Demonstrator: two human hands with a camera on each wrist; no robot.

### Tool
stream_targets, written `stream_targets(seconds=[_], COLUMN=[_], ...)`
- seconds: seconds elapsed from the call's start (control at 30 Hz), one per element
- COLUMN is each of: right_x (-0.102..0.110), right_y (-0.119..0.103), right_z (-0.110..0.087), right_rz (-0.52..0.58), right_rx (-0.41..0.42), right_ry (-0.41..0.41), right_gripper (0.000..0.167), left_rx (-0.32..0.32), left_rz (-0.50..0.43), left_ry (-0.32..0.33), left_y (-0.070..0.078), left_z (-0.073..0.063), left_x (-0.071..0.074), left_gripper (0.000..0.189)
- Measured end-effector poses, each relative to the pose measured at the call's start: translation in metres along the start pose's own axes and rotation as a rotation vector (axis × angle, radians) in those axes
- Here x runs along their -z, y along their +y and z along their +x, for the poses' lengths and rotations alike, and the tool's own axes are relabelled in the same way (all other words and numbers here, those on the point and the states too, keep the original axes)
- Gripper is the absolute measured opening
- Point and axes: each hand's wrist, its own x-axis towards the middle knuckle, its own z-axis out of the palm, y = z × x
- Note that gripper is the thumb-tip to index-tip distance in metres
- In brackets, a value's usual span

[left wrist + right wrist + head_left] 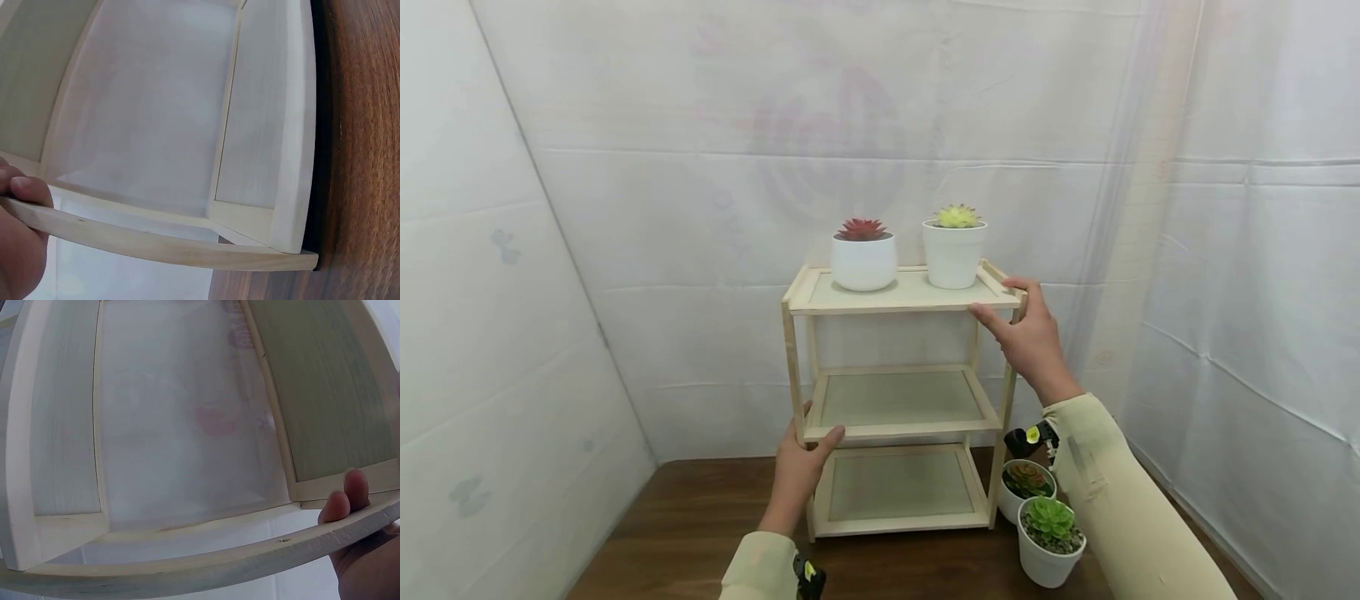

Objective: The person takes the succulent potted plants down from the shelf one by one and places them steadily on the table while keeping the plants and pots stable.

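Note:
A pale wooden three-tier shelf rack (901,432) stands on the table in the head view. My left hand (797,467) grips its left front post near the middle tier, thumb toward the shelf's front edge. In the left wrist view, fingers (30,189) curl over that post (156,245). At the top right corner, my right hand (1030,337) holds the rack, its thumb at the front edge of the top tier. The right wrist view shows fingertips (356,487) wrapped around the right post (187,572). On the top tier sit a red succulent in a rounded white pot (863,265) and a yellow-green one in a tapered white pot (955,257).
Two more white pots stand on the brown wooden table (685,533), right of the rack: one with a reddish-green succulent (1028,480), and nearer, one with a bright green succulent (1049,542). White sheeting (700,233) walls the space behind and at both sides.

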Motion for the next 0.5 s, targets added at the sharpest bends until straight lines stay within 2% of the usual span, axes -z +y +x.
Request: stream_targets(seconds=[0.5], right_x=[-0.0012], right_y=[0.001], right_z=[0.0005], right_rz=[-0.005], right_rx=[0.017], right_ry=[0.015], right_gripper=[0.082], left_rx=[0.066], left_rz=[0.061], left_ry=[-0.059], left_y=[0.0095], left_z=[0.0005], left_x=[0.0066], left_gripper=[0.091])
